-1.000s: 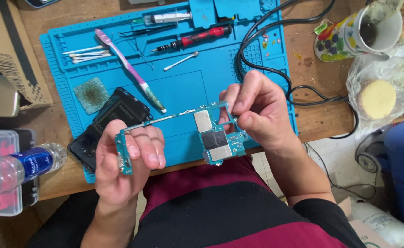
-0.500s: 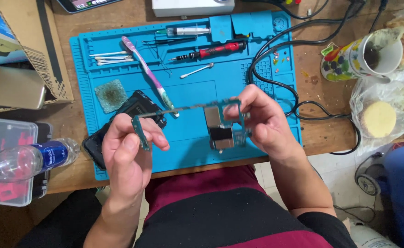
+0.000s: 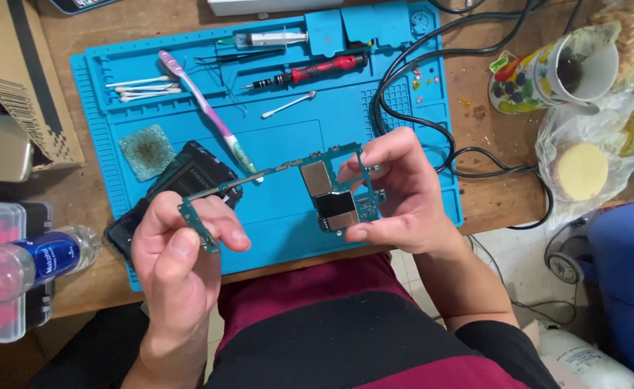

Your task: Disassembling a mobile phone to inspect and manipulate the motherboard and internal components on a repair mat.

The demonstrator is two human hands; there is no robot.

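Held above the near half of the blue work mat (image 3: 273,155): a green phone circuit board (image 3: 331,194), long and thin toward the left end, broad with silver shields toward the right; pinched at the narrow left end between thumb and fingers of the left hand (image 3: 180,252), closed on the board; gripped at the broad right end by the right hand (image 3: 396,191), thumb below, fingertips curled over the top edge, also closed on it; board tilted, face up to the camera, clear of the mat surface.

Lying on the mat, just behind the left hand: an opened black phone body (image 3: 180,184), partly hidden by the fingers; beside it toward the mat's left edge, a small square greenish pad (image 3: 146,150); across the mat's middle, slantwise, a pink and white toothbrush (image 3: 201,108), head toward the far left; in the mat's far tray, several cotton swabs (image 3: 140,88), a syringe (image 3: 270,38) and a red-handled screwdriver (image 3: 309,72); one loose swab (image 3: 288,104) just nearer than the screwdriver.

Off the mat's right side: black cables (image 3: 432,108) looping over its corner onto the wooden table (image 3: 489,194); farther right, a painted mug (image 3: 554,75) and a clear plastic bag (image 3: 590,162) holding something round and yellow.

Off the mat's left side: a cardboard box (image 3: 25,94); nearer, a plastic bottle (image 3: 32,259) with a blue label, lying on its side.
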